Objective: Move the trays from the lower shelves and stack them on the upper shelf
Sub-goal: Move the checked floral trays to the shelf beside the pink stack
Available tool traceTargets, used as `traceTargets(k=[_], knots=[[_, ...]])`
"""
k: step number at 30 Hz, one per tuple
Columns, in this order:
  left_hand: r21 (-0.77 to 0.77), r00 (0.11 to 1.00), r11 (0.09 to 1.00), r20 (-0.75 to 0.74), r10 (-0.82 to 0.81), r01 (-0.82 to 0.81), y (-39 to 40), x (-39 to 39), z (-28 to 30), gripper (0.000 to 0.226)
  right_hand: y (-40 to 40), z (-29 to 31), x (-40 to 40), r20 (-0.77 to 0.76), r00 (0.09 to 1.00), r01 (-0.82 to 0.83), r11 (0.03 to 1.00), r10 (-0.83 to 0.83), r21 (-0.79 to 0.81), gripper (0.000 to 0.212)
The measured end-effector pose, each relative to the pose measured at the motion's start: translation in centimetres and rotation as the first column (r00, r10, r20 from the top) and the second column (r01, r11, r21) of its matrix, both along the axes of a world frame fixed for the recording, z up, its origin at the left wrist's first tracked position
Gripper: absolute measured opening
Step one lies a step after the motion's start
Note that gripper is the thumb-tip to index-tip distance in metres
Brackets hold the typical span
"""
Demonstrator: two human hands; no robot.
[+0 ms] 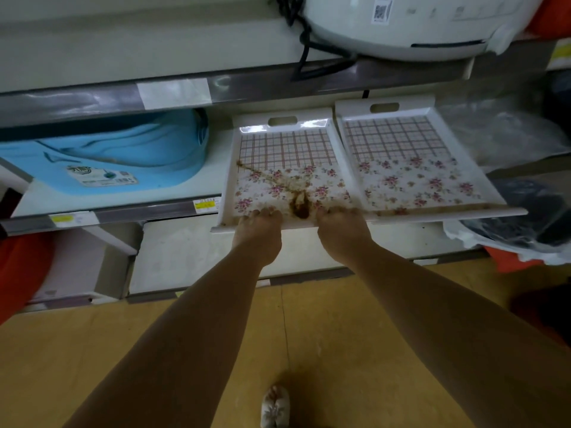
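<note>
Both hands, left hand (258, 234) and right hand (341, 231), grip the near edge of the left flowered tray (285, 162). It sticks out from the shelf (123, 193), beside a second flowered tray (408, 159).

Both arms reach forward, left hand (259, 234) and right hand (342, 231) gripping, fingers curled.

Bare forearms, no sleeves in view; floral-patterned slipper (275, 404) on one foot.
</note>
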State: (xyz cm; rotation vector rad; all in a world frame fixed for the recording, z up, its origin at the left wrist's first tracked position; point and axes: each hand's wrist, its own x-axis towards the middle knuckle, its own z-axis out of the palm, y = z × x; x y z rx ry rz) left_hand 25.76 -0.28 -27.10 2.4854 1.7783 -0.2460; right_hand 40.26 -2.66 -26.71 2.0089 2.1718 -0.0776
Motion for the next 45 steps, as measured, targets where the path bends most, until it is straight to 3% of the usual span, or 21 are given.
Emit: traceTargets(k=[12, 20, 31, 39, 45], knots=[[0.075, 0.997, 0.997, -0.075, 0.009, -0.003, 1.6, -0.5, 4.3, 0.031, 1.3, 4.9, -0.1, -0.082, 0.996, 0.021, 1.0, -0.021, -0.001, 0.027], [0.128, 0.999, 0.992, -0.03, 0.011, -0.007, 2.2, -0.5, 6.9, 0.033, 2.2, 7.9, -0.9, -0.029, 0.996, 0.083, 0.996, -0.082, 0.018, 0.018], [0.123, 1.0, 0.992, 0.026, -0.009, 0.006, 1.1, -1.4, 12.7, 0.028, 0.6, 12.8, -0.9, -0.031, 0.999, 0.039, 0.991, -0.036, 0.131, 0.024], [0.1, 0.999, 0.995, 0.036, 0.018, -0.022, -2.9, -1.5, 16.9, 0.031, -3.3, 17.4, -0.7, -0.022, 1.0, 0.006, 0.99, -0.003, 0.14, 0.025], [0.114, 0.995, 0.991, 0.08, 0.061, -0.07, -9.8, -1.3, 20.3, 0.026, -9.3, 20.9, 0.1, 0.001, 0.994, -0.109, 0.987, 0.11, 0.121, 0.023]])
